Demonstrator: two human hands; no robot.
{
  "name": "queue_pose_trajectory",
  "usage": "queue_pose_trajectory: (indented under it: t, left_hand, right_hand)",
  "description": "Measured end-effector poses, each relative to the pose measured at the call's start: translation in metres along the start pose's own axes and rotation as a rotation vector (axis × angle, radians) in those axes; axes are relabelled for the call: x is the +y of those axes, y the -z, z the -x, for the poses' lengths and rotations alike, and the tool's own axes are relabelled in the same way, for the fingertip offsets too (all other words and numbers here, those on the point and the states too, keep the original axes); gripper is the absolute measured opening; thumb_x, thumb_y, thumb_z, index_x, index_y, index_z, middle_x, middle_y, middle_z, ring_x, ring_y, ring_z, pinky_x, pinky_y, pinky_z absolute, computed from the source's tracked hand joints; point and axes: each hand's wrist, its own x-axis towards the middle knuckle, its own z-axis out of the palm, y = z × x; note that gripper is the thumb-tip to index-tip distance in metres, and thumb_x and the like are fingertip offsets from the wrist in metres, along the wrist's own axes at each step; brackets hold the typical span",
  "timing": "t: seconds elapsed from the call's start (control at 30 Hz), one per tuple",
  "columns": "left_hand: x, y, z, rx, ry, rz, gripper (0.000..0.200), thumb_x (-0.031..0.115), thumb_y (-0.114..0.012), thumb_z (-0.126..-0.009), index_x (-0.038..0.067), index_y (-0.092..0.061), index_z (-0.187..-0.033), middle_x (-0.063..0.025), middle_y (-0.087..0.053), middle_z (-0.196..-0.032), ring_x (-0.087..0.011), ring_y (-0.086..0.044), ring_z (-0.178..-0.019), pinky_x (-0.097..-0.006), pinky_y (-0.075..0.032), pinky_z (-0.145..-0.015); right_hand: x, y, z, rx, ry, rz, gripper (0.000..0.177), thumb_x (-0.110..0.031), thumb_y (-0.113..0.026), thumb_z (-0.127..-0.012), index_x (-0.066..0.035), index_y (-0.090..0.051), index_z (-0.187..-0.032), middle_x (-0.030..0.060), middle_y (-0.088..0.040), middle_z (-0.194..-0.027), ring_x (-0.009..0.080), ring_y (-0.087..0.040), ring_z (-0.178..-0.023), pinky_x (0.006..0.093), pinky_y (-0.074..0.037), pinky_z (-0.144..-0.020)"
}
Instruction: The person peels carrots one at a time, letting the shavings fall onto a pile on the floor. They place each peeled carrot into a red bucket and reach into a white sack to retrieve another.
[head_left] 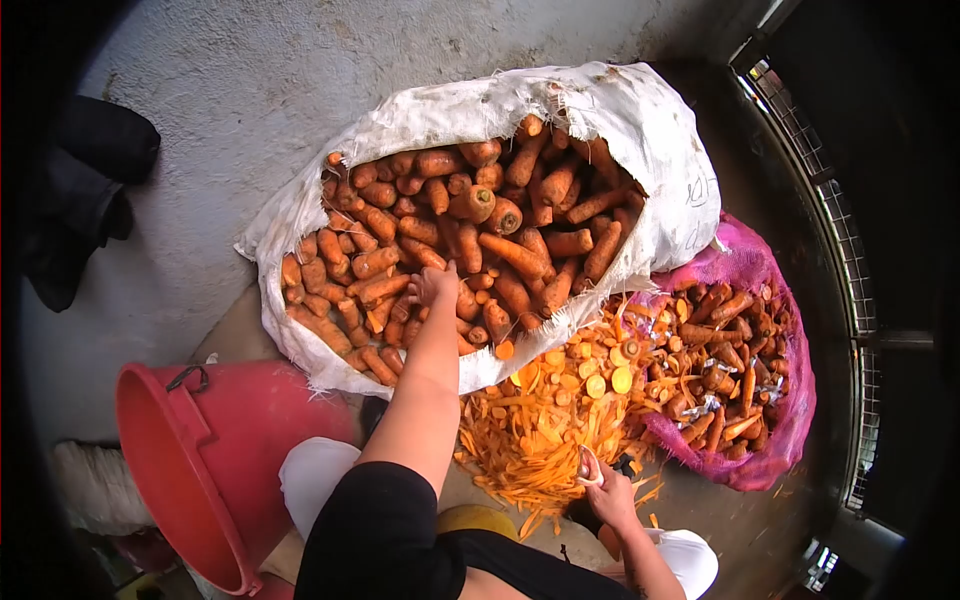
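Note:
My left hand (434, 287) reaches into a big white woven sack (680, 180) and touches the carrots (515, 255) heaped inside. Its fingers look apart, though their tips are partly hidden among the carrots. Low on the right, my right hand (612, 497) is closed around a small white-handled tool, which looks like a peeler (592, 468); its working end is too small to make out clearly. Just left of that hand lies a large pile of orange carrot peelings (535, 435), with cut round carrot slices (596, 385) on its upper part.
A pink mesh sack (795, 400) of darker carrots and scraps stands at the right. On the left, a large red bucket (190, 470) leans beside my knee. A rough grey wall (230, 110) is behind, and a metal-mesh frame (845, 250) borders the right side.

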Motion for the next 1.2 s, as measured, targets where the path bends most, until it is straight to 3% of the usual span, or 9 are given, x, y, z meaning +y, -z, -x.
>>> queue_pose_trajectory:
  t: [0.17,0.37,0.57,0.7,0.8,0.9,0.97,1.03,1.2]
  left_hand:
    - [-0.007,-0.007,0.017,0.165,0.019,0.229,0.064,0.054,-0.065,-0.08,0.008,-0.057,-0.123,-0.0152,-0.044,-0.139,-0.0327,-0.042,-0.126,-0.0561,-0.019,-0.11]
    - [-0.081,0.005,0.031,-0.289,-0.677,1.058,0.047,0.035,-0.06,-0.092,0.002,-0.051,-0.125,-0.0122,-0.061,-0.119,-0.0271,-0.056,-0.113,-0.0337,-0.041,-0.099]
    - [-0.081,0.124,0.126,-1.042,-0.485,1.71,0.072,0.054,-0.057,-0.088,0.003,-0.04,-0.137,-0.0149,-0.056,-0.122,-0.0288,-0.054,-0.116,-0.0478,-0.044,-0.099]
    - [-0.08,0.17,0.208,-1.454,-0.419,1.547,0.082,0.067,-0.052,-0.083,0.001,-0.043,-0.132,-0.0183,-0.061,-0.111,-0.0278,-0.065,-0.093,-0.0449,-0.056,-0.084]
    - [-0.106,0.168,0.23,-1.538,-0.6,1.082,0.055,0.042,-0.067,-0.084,0.001,-0.05,-0.117,-0.0125,-0.064,-0.081,-0.0194,-0.066,-0.073,-0.034,-0.057,-0.066]
    - [-0.11,0.194,0.281,-0.987,-0.921,0.443,0.052,0.033,-0.076,-0.076,0.0,-0.055,-0.11,-0.0108,-0.064,-0.083,-0.0217,-0.065,-0.073,-0.038,-0.054,-0.066]
    - [-0.118,0.217,0.304,-0.436,-1.3,-0.051,0.048,0.031,-0.076,-0.073,0.002,-0.058,-0.107,-0.0155,-0.068,-0.089,-0.0299,-0.067,-0.08,-0.0408,-0.052,-0.069]
    - [-0.124,0.239,0.318,-0.247,-1.497,-0.245,0.039,0.026,-0.074,-0.072,0.006,-0.057,-0.101,-0.0164,-0.067,-0.09,-0.0333,-0.066,-0.082,-0.0425,-0.052,-0.07]
    - [-0.135,0.262,0.33,-0.04,-1.66,-0.148,0.032,0.019,-0.072,-0.07,0.006,-0.054,-0.093,-0.0148,-0.065,-0.084,-0.0349,-0.065,-0.08,-0.045,-0.051,-0.068]
  right_hand:
    - [-0.002,0.003,-0.003,-0.031,-0.04,0.045,0.032,-0.031,-0.062,-0.09,-0.005,-0.064,-0.108,0.0177,-0.063,-0.075,0.0254,-0.064,-0.067,0.0344,-0.049,-0.065]
    - [-0.018,0.01,-0.001,0.02,0.047,0.027,0.029,-0.03,-0.062,-0.089,-0.004,-0.064,-0.101,0.0223,-0.062,-0.074,0.0366,-0.064,-0.069,0.0382,-0.048,-0.061]
    - [-0.026,0.008,0.009,0.124,0.166,0.008,0.031,-0.035,-0.06,-0.086,-0.009,-0.064,-0.103,0.0214,-0.064,-0.077,0.0401,-0.062,-0.074,0.0451,-0.048,-0.063]
    - [-0.041,0.013,0.03,0.212,0.289,0.01,0.034,-0.037,-0.062,-0.089,-0.009,-0.064,-0.109,0.0225,-0.062,-0.076,0.0406,-0.062,-0.073,0.0418,-0.048,-0.062]
    - [-0.044,0.014,0.044,0.339,0.354,-0.09,0.036,-0.039,-0.059,-0.091,-0.009,-0.063,-0.111,0.023,-0.061,-0.077,0.0424,-0.06,-0.075,0.0413,-0.048,-0.062]
    - [-0.057,0.023,0.064,0.447,0.408,-0.221,0.033,-0.039,-0.054,-0.093,-0.01,-0.064,-0.105,0.0208,-0.064,-0.08,0.0419,-0.061,-0.077,0.043,-0.048,-0.062]
    - [-0.039,0.011,0.059,0.353,0.48,-0.45,0.028,-0.032,-0.054,-0.094,-0.006,-0.062,-0.101,0.0146,-0.058,-0.069,0.0238,-0.058,-0.061,0.0348,-0.045,-0.059]
    - [-0.053,0.004,0.069,0.429,0.657,-0.61,0.034,-0.037,-0.052,-0.098,-0.004,-0.059,-0.088,-0.0053,-0.046,-0.061,0.0033,-0.043,-0.052,0.0211,-0.033,-0.048]
    - [-0.08,-0.001,0.103,0.423,0.61,-0.537,0.024,-0.026,-0.055,-0.096,-0.003,-0.063,-0.097,0.0082,-0.056,-0.067,0.0105,-0.051,-0.061,0.0282,-0.045,-0.059]
